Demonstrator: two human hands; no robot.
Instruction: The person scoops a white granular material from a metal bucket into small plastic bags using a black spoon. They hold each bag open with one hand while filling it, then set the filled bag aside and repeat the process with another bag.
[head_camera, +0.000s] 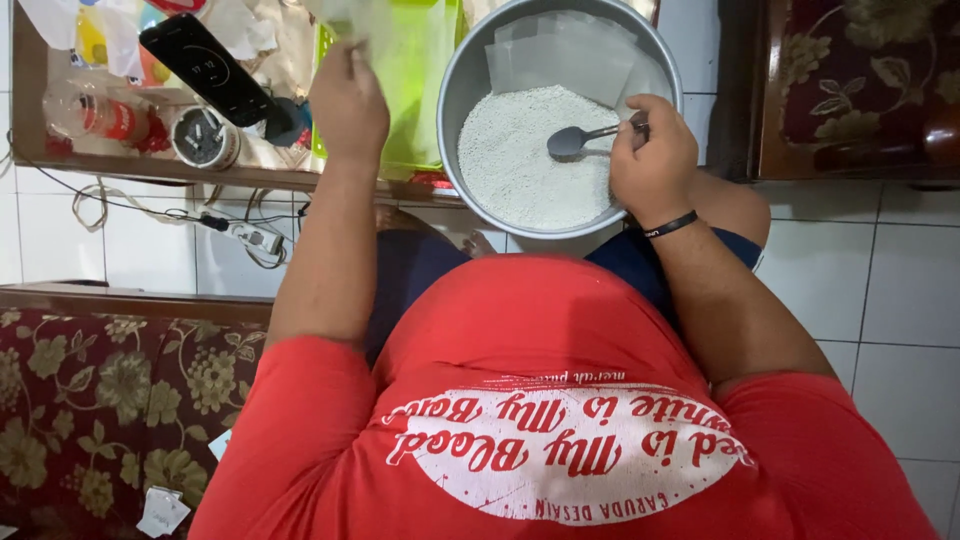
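Observation:
A large metal bowl (462, 70) holds white grainy powder (525, 150) and several clear plastic bags (565, 55) at its far side. My right hand (652, 160) grips the handle of a dark spoon (572, 141) whose scoop rests on the powder. My left hand (347, 100) is raised left of the bowl, fingers pinched on a thin clear plastic bag (345, 20) in front of a green tray (415, 70). A black band circles my right wrist.
A low wooden table (120, 165) at the left carries a black phone (205, 65), a small bottle (95, 115) and a round tin (205, 138). A power strip and cables (245, 235) lie on the white tiled floor. Floral-cushioned seats stand at lower left (100, 400) and upper right (860, 70).

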